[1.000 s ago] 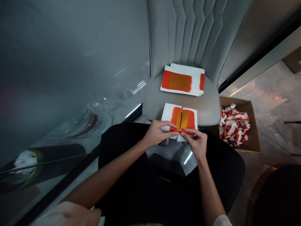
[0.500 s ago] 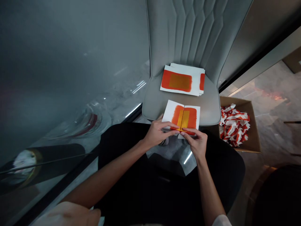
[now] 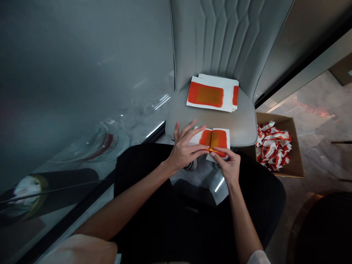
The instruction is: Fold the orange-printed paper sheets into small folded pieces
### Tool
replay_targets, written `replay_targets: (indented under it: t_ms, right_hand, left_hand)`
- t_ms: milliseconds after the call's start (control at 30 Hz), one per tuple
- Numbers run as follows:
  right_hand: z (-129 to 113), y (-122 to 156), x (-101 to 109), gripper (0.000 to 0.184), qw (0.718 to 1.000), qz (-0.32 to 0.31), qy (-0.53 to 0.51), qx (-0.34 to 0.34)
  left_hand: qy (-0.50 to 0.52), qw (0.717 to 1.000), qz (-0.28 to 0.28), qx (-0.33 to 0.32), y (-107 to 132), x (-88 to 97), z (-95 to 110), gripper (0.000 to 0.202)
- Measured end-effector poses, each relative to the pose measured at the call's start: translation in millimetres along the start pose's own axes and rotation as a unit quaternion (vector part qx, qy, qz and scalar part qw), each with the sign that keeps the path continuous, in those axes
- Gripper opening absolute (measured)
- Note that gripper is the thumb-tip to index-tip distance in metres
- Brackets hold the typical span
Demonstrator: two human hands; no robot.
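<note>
A white paper sheet [image 3: 220, 135] with an orange-red painted block and a gold rectangle is between my hands, just past my knees. A crease or slit runs down its middle. My left hand [image 3: 183, 148] pinches the near edge by the middle line with thumb and index finger; its other fingers are raised and spread. With thumb and fingers, my right hand [image 3: 231, 163] grips the same near edge just to the right. The near edge is bent up in a narrow gold fold at the fingertips. A stack of similar painted sheets [image 3: 206, 95] lies on the chair seat beyond.
The grey padded chair [image 3: 176, 113] faces me. On the floor at its right stands a cardboard box [image 3: 298, 157] holding many folded red-and-white paper pieces [image 3: 275, 146]. A glossy reflective panel [image 3: 82, 91] runs along the left. A dark round object [image 3: 324, 227] is at lower right.
The fingers of my left hand have lifted and spread, while its thumb and index stay at the near edge. The sheet has tilted and dropped slightly. My right hand has barely moved.
</note>
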State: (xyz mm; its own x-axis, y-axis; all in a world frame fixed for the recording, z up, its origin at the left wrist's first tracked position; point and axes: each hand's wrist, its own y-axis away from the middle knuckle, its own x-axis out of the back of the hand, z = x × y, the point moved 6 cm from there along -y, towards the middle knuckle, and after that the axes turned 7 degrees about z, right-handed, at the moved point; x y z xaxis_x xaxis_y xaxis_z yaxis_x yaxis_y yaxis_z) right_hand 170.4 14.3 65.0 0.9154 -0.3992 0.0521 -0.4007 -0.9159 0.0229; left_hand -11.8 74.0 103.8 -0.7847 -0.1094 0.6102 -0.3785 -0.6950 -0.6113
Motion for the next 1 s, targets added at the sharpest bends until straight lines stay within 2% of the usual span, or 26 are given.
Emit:
replay_targets:
  t_ms: [133, 300, 400, 533, 633, 800, 1000]
  right_hand:
    - [-0.8, -0.4, -0.3, 0.023, 1.0, -0.009, 0.008, 0.008]
    - [2.2, -1.0, 0.4, 0.023, 0.999, -0.027, 0.027, 0.027]
    - [-0.2, -2.5, 3.4, 0.017, 0.994, -0.019, 0.078, 0.079]
    - [-11.8, -2.9, 10.8, 0.014, 0.967, 0.051, 0.168, 0.182]
    - [-22.6, -1.7, 13.1, 0.01, 0.951, 0.071, 0.192, 0.232]
    - [-39.8, -1.0, 12.3, 0.009, 0.927, 0.037, 0.225, 0.298]
    - [-37.1, -2.6, 11.3, 0.008, 0.92, 0.012, 0.23, 0.317]
  left_hand:
    - [0.059, 0.998, -0.033, 0.003, 0.9, -3.3, -1.9, 0.021]
    - [0.071, 0.997, -0.031, -0.007, 3.8, -4.1, 1.8, 0.023]
    - [0.046, 0.998, -0.03, -0.025, 3.1, -4.0, 5.9, 0.022]
    - [0.024, 0.999, -0.033, -0.03, 0.2, -3.0, 9.4, 0.018]
    - [0.016, 0.999, -0.033, -0.041, -1.3, -2.6, 11.9, 0.017]
    - [0.006, 0.999, -0.021, -0.05, -1.1, -4.1, 11.8, 0.022]
    - [-0.006, 0.996, -0.031, -0.081, -2.0, -2.4, 17.3, 0.019]
